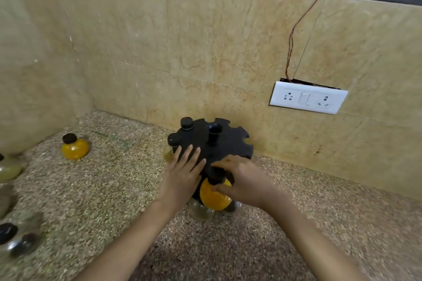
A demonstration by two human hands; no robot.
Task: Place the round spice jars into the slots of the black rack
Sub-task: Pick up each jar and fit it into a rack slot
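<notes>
The black rack (230,141) stands on the speckled counter by the back wall, a round disc with notched slots and a central post. Two jars with black caps (186,122) hang in slots at its left rim. My left hand (183,174) lies flat on the rack's top with straight fingers. My right hand (243,180) grips a round yellow spice jar (213,196) with a black cap at the rack's front edge; its neck sits at a slot. Another clear jar (201,211) shows below it. One more yellow jar (75,147) stands on the counter to the left.
Several more round jars lie at the left edge, among them a pale green one (9,167) and dark ones (13,239). A white switch and socket plate (308,98) with a loose wire is on the back wall. A side wall closes the corner at left.
</notes>
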